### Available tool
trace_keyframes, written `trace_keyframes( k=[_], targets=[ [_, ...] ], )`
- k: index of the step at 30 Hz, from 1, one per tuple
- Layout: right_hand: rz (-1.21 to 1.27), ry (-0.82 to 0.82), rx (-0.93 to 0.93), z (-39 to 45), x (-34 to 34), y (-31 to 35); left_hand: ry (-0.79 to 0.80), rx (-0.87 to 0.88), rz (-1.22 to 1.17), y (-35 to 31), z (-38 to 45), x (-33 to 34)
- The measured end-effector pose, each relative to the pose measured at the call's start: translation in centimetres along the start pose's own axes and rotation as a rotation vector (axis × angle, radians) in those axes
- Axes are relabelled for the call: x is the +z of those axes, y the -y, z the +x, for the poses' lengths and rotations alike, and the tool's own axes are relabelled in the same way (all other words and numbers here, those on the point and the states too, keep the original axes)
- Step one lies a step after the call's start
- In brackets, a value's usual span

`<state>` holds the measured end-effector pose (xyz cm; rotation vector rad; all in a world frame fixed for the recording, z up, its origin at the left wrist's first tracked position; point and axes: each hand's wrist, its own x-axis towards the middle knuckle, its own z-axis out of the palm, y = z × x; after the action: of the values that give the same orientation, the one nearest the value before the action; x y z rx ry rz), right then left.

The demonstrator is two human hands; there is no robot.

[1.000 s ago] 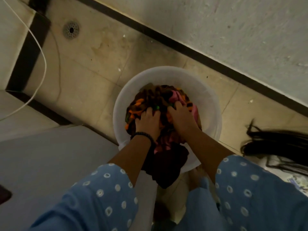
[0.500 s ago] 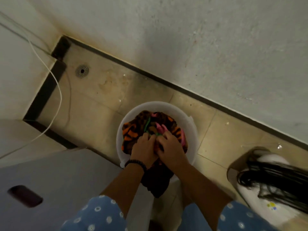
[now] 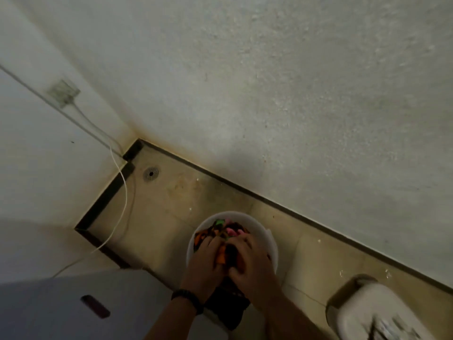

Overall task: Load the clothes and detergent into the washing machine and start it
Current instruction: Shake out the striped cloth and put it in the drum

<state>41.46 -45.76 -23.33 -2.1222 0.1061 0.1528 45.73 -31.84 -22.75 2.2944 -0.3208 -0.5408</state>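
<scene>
**Both hands in the bucket of clothes**

One bundle of clothes (image 3: 221, 233), dark with orange, pink and green patches, fills one white bucket (image 3: 270, 244) standing on the floor. A dark piece hangs over the bucket's near rim, below the wrists. Two hands are buried in the bundle. The left hand (image 3: 203, 268) presses down on its left side, fingers curled into the cloth; the right hand (image 3: 255, 268) lies just beside it on the right, fingers clenched around a fold of dark and orange fabric. The cloth shows between the two hands and beyond the fingertips, towards the far rim. One black wristband (image 3: 187, 300) circles the left wrist.

The bucket sits on beige floor tiles (image 3: 157, 217) near a rough white wall (image 3: 269, 94) edged by a dark skirting strip. One round drain (image 3: 151, 173) lies in the floor's far corner. One white cable (image 3: 122, 192) runs down from a wall socket (image 3: 63, 91) on the left. A grey surface with one dark slot (image 3: 95, 306) lies at lower left; a white, blurred object (image 3: 362, 312) stands at lower right.
</scene>
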Motion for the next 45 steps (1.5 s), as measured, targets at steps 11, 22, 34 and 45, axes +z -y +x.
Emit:
trace_keyframes(
  k=[11,22,34,45],
  targets=[
    [0.198,0.048,-0.130,-2.7,-10.1,7.8,-0.222,0.217,-0.327,-14.8,-7.0,-13.9],
    [0.260,0.147,-0.285,-3.8,-15.2,18.2,-0.220,0.400,-0.355,-25.5,-13.5,-24.3],
    [0.709,0.017,-0.419,-4.3,-23.1,27.6,-0.795,0.368,0.266,-25.8,-17.0,-29.6],
    [0.641,-0.004,-0.348,-4.7,-22.0,33.0,-0.392,0.289,0.074,-28.3,-17.7,-29.0]
  ],
)
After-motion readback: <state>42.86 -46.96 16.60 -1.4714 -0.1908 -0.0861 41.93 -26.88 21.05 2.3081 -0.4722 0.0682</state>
